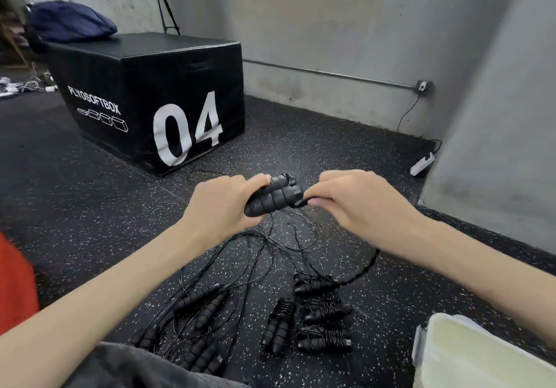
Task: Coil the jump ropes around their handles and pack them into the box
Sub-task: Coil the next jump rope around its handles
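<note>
**Fingers clamped on paired handles, cord pinched for winding**

Fingers [258,180] of the left hand [219,204] are curled tightly round a pair of black ribbed handles [272,198], held side by side above the floor [90,207]. The cord [301,202] is pinched between thumb and fingertips of the right hand [358,204], just beside the handles' upper end, where it leaves them.

The handles appear foam-covered, light and slightly yielding, so a firm wrap is judged safe and unlikely to slip. The cord is thin, springy and probably slick; it is likely to uncoil if tension is released. It is best taken close to the handles and kept taut, with the handles gripped at their lower half so that the upper half is left free for turns.

Below the hands, slack black cord trails in loose loops onto the floor. Four coiled bundles [323,311] lie near the right forearm, not yet packed. Several uncoiled ropes [204,303] lie tangled nearer the left forearm. A pale translucent box [469,354] is seen at the lower right corner, just beside the coiled bundles; whether anything is inside cannot be told.

Farther off, a black plyo box [144,96] marked 04 stands against the grey wall [331,27].
</note>
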